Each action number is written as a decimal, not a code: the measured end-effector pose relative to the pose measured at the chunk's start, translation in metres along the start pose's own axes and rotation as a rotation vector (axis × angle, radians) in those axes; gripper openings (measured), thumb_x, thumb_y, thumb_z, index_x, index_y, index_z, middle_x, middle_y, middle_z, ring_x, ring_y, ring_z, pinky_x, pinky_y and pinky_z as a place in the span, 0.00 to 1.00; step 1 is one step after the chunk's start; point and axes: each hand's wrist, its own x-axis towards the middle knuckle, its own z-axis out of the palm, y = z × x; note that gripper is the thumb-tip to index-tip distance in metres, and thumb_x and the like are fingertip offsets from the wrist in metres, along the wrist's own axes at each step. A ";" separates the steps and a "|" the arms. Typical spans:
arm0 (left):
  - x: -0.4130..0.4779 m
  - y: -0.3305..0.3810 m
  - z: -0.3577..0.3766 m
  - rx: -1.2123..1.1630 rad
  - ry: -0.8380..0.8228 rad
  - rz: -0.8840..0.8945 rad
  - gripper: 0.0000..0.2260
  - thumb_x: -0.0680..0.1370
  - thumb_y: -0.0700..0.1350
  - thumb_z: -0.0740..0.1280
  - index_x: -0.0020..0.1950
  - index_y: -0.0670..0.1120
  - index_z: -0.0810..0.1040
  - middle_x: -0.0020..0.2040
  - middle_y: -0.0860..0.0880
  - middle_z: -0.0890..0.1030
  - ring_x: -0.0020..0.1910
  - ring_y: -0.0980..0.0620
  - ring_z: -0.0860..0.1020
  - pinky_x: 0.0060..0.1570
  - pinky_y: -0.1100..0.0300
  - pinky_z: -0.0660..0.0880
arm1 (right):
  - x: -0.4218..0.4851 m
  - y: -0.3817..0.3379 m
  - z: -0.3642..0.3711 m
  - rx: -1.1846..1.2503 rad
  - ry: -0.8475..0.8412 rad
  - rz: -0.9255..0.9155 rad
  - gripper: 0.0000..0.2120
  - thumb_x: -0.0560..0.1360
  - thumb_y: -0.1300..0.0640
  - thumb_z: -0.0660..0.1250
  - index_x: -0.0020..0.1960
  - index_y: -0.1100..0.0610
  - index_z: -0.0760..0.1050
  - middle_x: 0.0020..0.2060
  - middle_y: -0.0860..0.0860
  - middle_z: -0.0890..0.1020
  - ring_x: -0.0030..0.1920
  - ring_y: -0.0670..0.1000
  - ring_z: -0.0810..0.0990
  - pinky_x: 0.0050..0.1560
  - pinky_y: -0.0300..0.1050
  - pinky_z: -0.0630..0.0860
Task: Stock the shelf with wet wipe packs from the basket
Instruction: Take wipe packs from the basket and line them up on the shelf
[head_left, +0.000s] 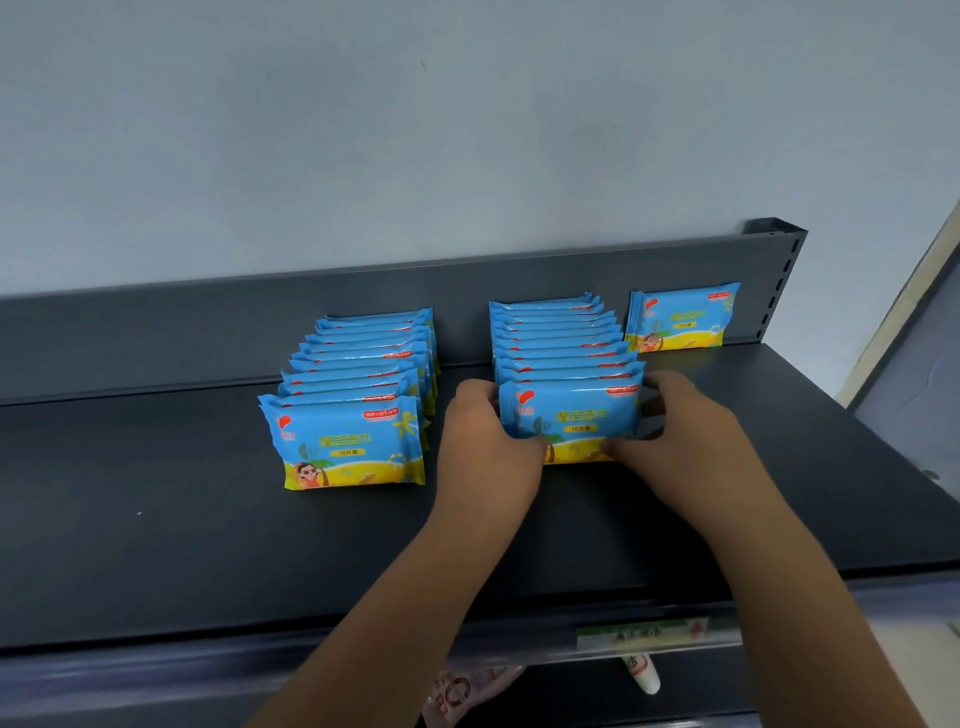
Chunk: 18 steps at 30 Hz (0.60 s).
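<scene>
Blue and yellow wet wipe packs stand upright in rows on the dark grey shelf (156, 519). The left row (358, 364) has several packs, and so does the middle row (561, 338). A short row (680, 319) leans on the back panel at the right. My left hand (488, 447) grips the left end of the middle row's front pack (571, 421). My right hand (680, 431) grips its right end, the thumb low on the pack's face. The basket is not in view.
The shelf's back panel (208, 322) runs behind the rows, with a slotted upright post (779, 270) at the right end. A price label strip (639, 636) sits on the shelf's front edge. Packaged goods (457, 691) show on the level below.
</scene>
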 end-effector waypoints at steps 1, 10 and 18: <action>0.000 0.000 0.000 0.004 0.001 -0.001 0.25 0.71 0.40 0.78 0.63 0.52 0.72 0.58 0.55 0.78 0.51 0.62 0.77 0.42 0.69 0.73 | 0.000 0.000 0.000 -0.005 0.000 0.001 0.35 0.69 0.52 0.79 0.72 0.51 0.69 0.61 0.50 0.79 0.57 0.53 0.80 0.54 0.47 0.75; -0.015 0.024 -0.015 0.209 -0.033 0.137 0.43 0.78 0.52 0.73 0.84 0.50 0.48 0.81 0.55 0.59 0.75 0.62 0.60 0.64 0.72 0.56 | -0.002 -0.002 0.003 0.016 0.084 -0.081 0.30 0.73 0.49 0.76 0.72 0.50 0.69 0.65 0.48 0.76 0.59 0.45 0.73 0.54 0.42 0.67; -0.030 0.043 -0.038 0.373 0.104 0.381 0.30 0.80 0.54 0.69 0.79 0.49 0.64 0.77 0.52 0.68 0.76 0.56 0.63 0.74 0.64 0.60 | -0.011 -0.018 0.006 0.032 0.465 -0.255 0.20 0.79 0.52 0.69 0.71 0.53 0.73 0.66 0.49 0.78 0.66 0.50 0.75 0.58 0.39 0.69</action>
